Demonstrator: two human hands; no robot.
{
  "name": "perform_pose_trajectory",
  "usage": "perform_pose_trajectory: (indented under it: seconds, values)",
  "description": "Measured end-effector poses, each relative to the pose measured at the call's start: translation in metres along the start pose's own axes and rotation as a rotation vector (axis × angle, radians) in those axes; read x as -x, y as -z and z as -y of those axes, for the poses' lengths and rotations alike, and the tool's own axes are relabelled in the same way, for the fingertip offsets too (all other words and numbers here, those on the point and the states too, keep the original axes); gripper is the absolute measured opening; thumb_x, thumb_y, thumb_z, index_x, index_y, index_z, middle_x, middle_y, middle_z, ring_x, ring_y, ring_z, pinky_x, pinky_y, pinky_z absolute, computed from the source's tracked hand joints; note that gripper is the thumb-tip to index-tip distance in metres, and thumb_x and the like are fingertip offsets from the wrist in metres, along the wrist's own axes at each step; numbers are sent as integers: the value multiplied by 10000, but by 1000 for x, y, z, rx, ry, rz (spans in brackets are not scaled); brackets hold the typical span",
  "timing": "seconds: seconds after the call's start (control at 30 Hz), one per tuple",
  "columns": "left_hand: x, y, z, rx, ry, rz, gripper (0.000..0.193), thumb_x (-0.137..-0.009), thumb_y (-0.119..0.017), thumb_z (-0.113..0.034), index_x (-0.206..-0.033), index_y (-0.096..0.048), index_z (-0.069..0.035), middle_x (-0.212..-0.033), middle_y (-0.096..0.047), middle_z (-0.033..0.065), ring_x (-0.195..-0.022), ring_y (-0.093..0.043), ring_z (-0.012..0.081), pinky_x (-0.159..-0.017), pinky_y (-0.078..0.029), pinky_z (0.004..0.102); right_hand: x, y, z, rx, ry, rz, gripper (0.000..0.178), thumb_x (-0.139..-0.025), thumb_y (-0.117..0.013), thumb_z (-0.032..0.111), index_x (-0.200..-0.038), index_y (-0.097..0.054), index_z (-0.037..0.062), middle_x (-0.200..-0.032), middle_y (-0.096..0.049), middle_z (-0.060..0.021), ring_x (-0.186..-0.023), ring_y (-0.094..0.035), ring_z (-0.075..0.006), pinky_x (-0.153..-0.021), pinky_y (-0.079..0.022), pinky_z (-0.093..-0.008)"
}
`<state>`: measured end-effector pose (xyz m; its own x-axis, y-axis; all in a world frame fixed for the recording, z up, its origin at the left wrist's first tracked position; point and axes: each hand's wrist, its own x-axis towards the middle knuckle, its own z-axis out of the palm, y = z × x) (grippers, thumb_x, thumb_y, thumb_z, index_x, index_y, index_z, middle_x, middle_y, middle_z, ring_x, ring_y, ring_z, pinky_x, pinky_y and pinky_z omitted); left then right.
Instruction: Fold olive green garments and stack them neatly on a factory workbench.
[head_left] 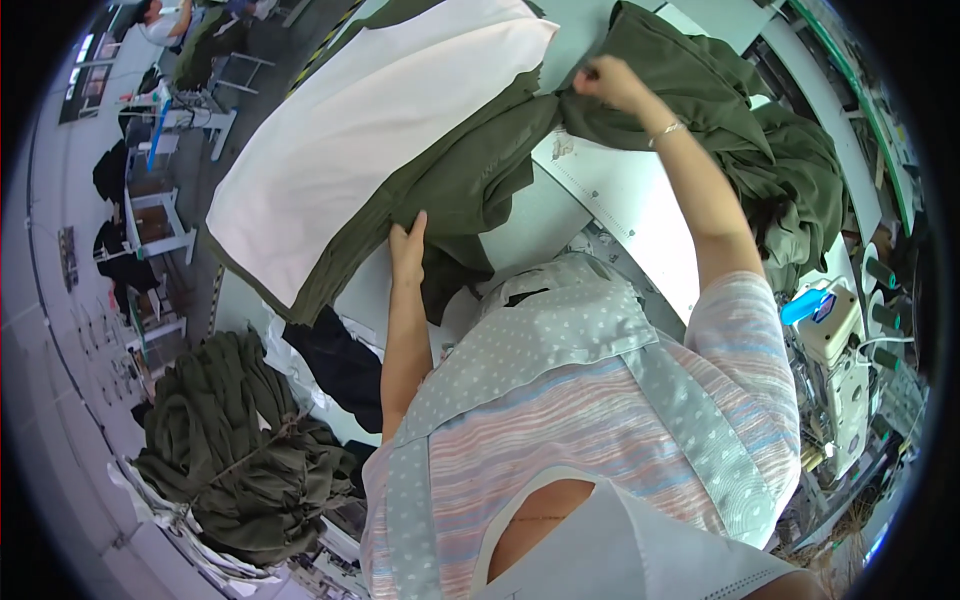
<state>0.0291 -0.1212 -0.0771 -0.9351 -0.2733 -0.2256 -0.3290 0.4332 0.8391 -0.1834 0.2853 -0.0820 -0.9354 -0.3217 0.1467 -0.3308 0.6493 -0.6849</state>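
Observation:
An olive-green garment is stretched out in front of me, with a white fabric panel lying along its far left side. My left hand grips the garment's near edge, thumb on top and the other fingers partly hidden beneath the cloth. Further off to the right, my right hand is closed on the green cloth where it narrows into a bunched fold. More of the green fabric spreads beyond and to the right of that hand. Between my two hands, a loose part of the garment hangs down in folds.
A white work table lies under the cloth. Crumpled green garments sit at its right. A sewing machine stands at my right side. A tied bundle of green cloth and black fabric are at my left.

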Motion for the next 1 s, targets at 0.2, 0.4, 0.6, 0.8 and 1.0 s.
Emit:
perform_pose_trajectory:
  seconds: [0.2, 0.4, 0.6, 0.8, 1.0]
  values:
    - [23, 36, 1, -426, 158, 364, 438, -828, -651, -182, -1201, -533, 14, -1187, -573, 200, -1096, -542, 345, -912, -429, 378, 117, -80, 42, -1200, -846, -10, 285, -960, -495, 288, -854, -625, 57, -652, -575, 8, -511, -511, -94, -435, -409, -238]
    - [22, -46, -110, -895, -498, 201, 470, -802, -660, -205, -1207, -511, -18, -1198, -550, 168, -1121, -509, 333, -925, -424, 425, 221, -100, 95, -1518, -1218, -7, 375, -1005, -356, 334, -938, -591, 49, -689, -592, -24, -566, -547, -120, -518, -453, -280]
    - [-29, -200, -98, -821, -907, 466, 335, -771, -685, -198, -1043, -583, -31, -1030, -615, 124, -1020, -551, 301, -844, -449, 409, 230, -62, 110, -1096, -1030, 35, 391, -1001, -356, 372, -966, -569, 46, -662, -548, -18, -506, -453, -90, -458, -361, -233]
    - [-1, -187, -106, -471, -568, 843, 215, -819, -647, -154, -879, -546, 27, -762, -627, 186, -681, -636, 263, -611, -479, 366, 239, -21, 124, -1147, -890, -127, 390, -990, -368, 393, -931, -563, 60, -620, -480, 4, -486, -375, -68, -438, -310, -222]
    - [19, -103, -111, 198, -252, 952, 370, -825, -613, 18, -1171, -484, 34, -1009, -613, 108, -893, -583, 128, -811, -456, 265, 210, -26, 177, -1334, -670, 177, 359, -987, -407, 374, -907, -545, 52, -624, -467, 14, -497, -360, -61, -454, -302, -210]
